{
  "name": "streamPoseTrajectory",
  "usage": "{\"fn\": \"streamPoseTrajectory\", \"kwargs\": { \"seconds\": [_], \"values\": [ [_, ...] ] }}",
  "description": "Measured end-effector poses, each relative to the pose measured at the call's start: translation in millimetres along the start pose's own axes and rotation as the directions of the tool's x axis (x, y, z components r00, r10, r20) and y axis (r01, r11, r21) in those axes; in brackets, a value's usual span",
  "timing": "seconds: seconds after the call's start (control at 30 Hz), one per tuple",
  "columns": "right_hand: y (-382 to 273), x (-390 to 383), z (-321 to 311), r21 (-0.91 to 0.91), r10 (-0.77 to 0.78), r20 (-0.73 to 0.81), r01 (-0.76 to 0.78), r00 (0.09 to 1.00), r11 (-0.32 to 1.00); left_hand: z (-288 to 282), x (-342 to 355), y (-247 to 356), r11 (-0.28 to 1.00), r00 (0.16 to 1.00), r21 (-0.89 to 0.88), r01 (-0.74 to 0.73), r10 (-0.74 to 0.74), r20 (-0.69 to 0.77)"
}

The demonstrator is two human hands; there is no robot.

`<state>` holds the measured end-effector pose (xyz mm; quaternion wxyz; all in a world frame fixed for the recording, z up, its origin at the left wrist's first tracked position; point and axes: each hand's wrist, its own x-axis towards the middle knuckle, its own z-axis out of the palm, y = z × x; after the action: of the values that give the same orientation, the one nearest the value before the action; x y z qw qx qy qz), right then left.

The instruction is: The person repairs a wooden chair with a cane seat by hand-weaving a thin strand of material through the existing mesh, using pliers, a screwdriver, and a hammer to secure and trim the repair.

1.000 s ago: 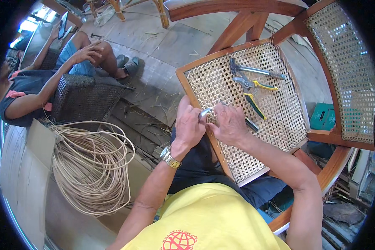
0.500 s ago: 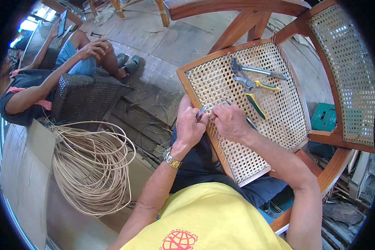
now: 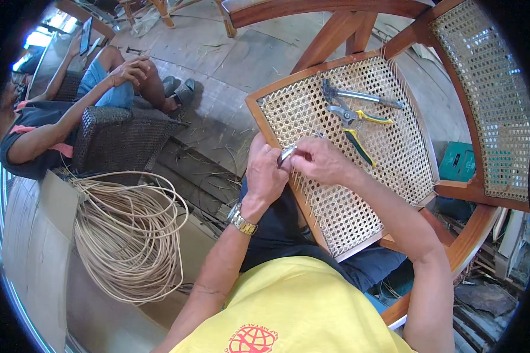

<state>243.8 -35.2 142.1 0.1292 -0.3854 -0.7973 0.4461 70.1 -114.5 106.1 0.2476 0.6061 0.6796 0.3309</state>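
A wooden chair seat with woven cane webbing rests over my lap. My left hand is at the seat's left edge, closed round a small shiny metal tool whose kind I cannot make out. Close beside it, my right hand has its fingers pinched together at the tool and the frame; anything in them is hidden. Short cane ends stick up along that wooden edge. On the webbing beyond my right hand lie a hammer and pruning shears with yellow and dark green handles.
The caned chair back rises at the right, with a curved wooden arm at the far side. A big coil of rattan cane lies at the left. Another person sits at the far left. A green box stands beyond the seat.
My right hand has shifted slightly up and left, closer to my left hand. The metal tool has turned and shows brighter. The seat has moved slightly left in view.
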Motion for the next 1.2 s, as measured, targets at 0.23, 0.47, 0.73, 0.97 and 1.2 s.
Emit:
{"fn": "streamPoseTrajectory", "kwargs": {
  "seconds": [0.23,0.47,0.73,0.97,1.2],
  "values": [
    [10.6,-3.4,11.2,-0.13,-0.014,-0.074,0.004,0.997,0.992,-5.5,4.9,3.4,0.996,0.99,0.057,0.073,-0.079,0.113],
    [5.3,-0.3,-12.3,-0.062,0.138,-0.001,-0.137,0.99,0.989,-9.6,-9.1,-5.8,0.995,0.989,0.027,0.091,-0.094,0.117],
    [18.2,-12.1,-18.3,-0.258,-0.176,0.024,0.176,0.984,0.95,-3.4,-25.0,-2.8,0.983,0.995,-0.159,0.095,-0.096,-0.004],
    [15.5,-20.8,-20.0,-0.323,-0.201,0.083,0.218,0.976,0.921,-5.5,-24.5,0.0,0.979,0.997,-0.19,0.077,-0.078,0.003],
    [13.5,-18.3,-17.2,-0.33,-0.223,0.098,0.243,0.97,0.912,0.1,-26.2,-1.0,0.972,0.991,-0.198,0.129,-0.136,-0.02]
  ]
}}
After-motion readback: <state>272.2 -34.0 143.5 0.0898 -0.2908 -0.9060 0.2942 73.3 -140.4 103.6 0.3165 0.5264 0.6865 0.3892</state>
